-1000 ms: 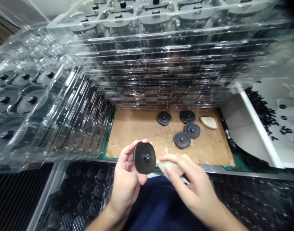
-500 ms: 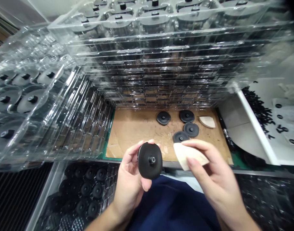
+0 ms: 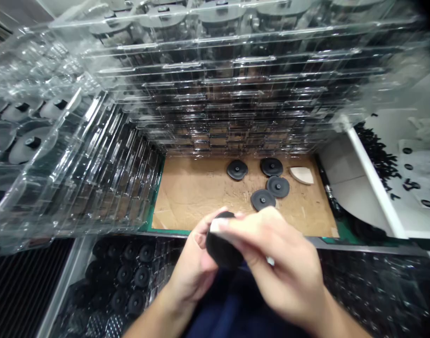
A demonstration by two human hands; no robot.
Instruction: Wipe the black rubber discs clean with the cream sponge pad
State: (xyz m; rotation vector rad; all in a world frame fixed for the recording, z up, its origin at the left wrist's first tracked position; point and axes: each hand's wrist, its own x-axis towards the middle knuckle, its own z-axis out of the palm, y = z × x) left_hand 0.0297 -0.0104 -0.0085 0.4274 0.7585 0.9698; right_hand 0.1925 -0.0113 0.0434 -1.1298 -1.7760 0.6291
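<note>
My left hand (image 3: 195, 263) is closed around the edge of a black disc-shaped part (image 3: 222, 251), which is tilted up. Over that part is my right hand (image 3: 281, 258), blurred by motion, its fingers pinching a white wedge-shaped pad (image 3: 219, 225). The pad's pale tip lies against the upper face of the disc; most of the pad is hidden by the fingers. On the cardboard sheet (image 3: 186, 188) beyond my hands lie several similar black parts (image 3: 263, 200) with small central stubs. A second white wedge pad (image 3: 301, 175) rests at the sheet's right side.
Tall stacks of clear plastic trays (image 3: 236, 89) with black parts rise behind and at the left (image 3: 77, 164). At right stands a white bin (image 3: 376, 188) with small black pieces. Lower left, a tray (image 3: 126, 272) holds more round black parts.
My right hand has moved left with the white pad and brought it onto the black part. My left hand still holds that part, now partly covered.
</note>
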